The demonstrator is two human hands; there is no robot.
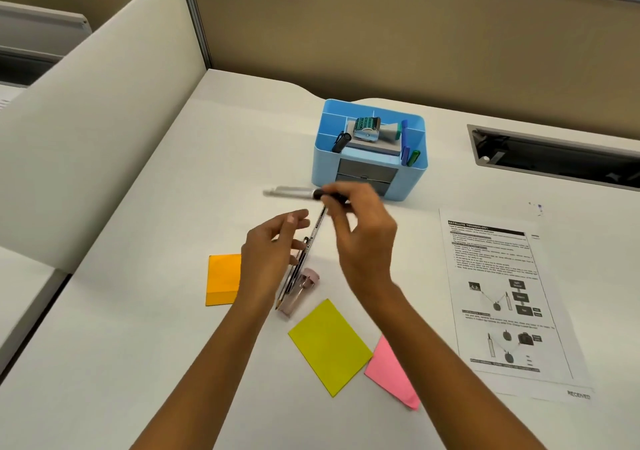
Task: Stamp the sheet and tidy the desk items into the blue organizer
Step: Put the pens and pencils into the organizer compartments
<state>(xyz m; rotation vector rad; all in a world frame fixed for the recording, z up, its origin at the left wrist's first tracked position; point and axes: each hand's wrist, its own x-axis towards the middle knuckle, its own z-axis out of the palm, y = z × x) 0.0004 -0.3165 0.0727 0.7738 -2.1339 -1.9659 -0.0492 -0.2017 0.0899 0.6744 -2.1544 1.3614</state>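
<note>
The blue organizer (370, 172) stands at mid desk with a stamp (367, 128) lying on an ink pad and several pens in its slots. My right hand (360, 231) pinches a silver and black pen (294, 192), held level just in front of the organizer. My left hand (268, 262) holds a pencil (311, 242) and a second thin pen, which slant down toward a pink stapler (299, 292) on the desk. The printed sheet (502, 297) lies to the right, with a "RECEIVED" mark at its lower right corner.
An orange sticky pad (223, 278), a yellow pad (329, 345) and a pink pad (391, 373) lie near the front of the white desk (173, 190). A cable slot (554, 157) opens at the right rear. A cream divider panel (86, 110) stands on the left.
</note>
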